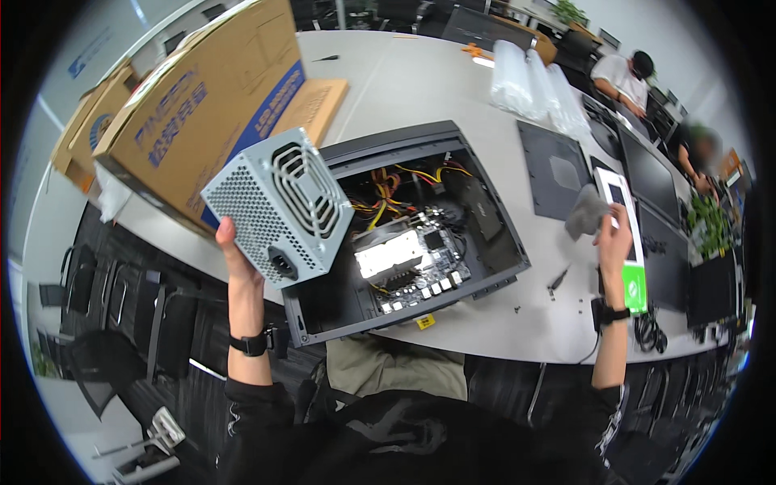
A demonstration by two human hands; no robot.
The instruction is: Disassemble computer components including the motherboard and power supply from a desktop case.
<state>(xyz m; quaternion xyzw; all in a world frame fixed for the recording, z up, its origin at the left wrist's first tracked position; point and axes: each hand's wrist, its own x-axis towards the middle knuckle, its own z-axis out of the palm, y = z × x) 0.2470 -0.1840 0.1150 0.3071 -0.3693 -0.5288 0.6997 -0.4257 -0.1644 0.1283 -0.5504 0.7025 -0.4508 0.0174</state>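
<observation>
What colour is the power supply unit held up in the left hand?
Silver-grey metal, with a perforated mesh side and a wire fan grille: the power supply unit, clearest in the head view.

Silver mesh-patterned power supply (279,206)

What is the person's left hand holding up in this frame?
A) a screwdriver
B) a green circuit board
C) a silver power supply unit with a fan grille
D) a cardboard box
C: the left hand grips the lower edge of a silver power supply unit, fan grille showing, raised beside the open computer case on the table.
</observation>
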